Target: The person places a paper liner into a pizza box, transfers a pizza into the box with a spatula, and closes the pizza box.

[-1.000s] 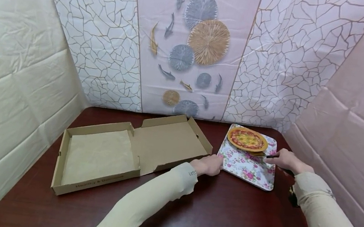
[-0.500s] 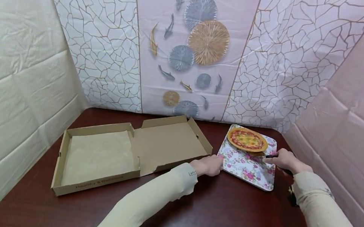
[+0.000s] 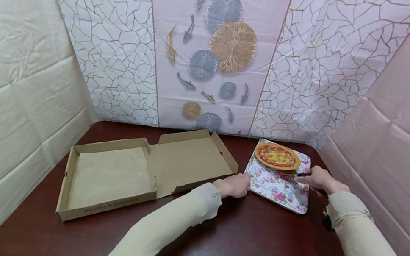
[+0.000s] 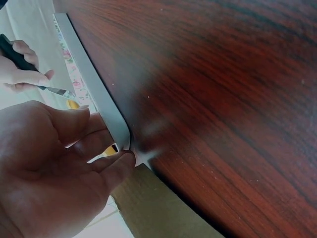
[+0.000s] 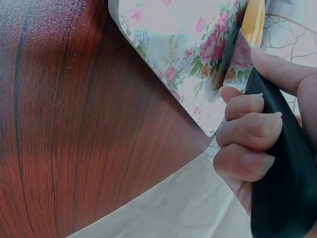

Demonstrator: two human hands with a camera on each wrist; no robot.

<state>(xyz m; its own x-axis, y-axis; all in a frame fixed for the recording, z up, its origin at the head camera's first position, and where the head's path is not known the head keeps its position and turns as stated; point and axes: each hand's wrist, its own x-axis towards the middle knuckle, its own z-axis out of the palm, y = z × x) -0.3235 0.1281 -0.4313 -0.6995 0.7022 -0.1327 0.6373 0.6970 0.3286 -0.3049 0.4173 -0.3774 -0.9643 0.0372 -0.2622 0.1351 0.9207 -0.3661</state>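
A pizza [image 3: 278, 156] with an orange-yellow rim lies on the far part of a white, flower-patterned tray [image 3: 277, 193]. My right hand [image 3: 318, 178] grips the black handle [image 5: 282, 158] of a pizza server. Its shiny blade [image 5: 241, 58] reflects the flowers and reaches the pizza's near right edge; how far it goes under is hidden. At the tray's near left corner, my left hand [image 3: 234, 186] holds the edge. In the left wrist view, curled fingers [image 4: 116, 168] lie against the tray's grey side [image 4: 96, 79].
Left of the tray, an open cardboard pizza box [image 3: 107, 207] lies flat, lined with brown paper [image 3: 110, 176]. Its lid [image 3: 194, 156] is folded out, ending close to my left hand. Fabric walls [image 3: 392, 138] enclose the dark red wooden table [image 3: 244, 244] at back and sides.
My right hand has shifted very slightly left with the server, toward the pizza. The left hand, tray and box stay in place.
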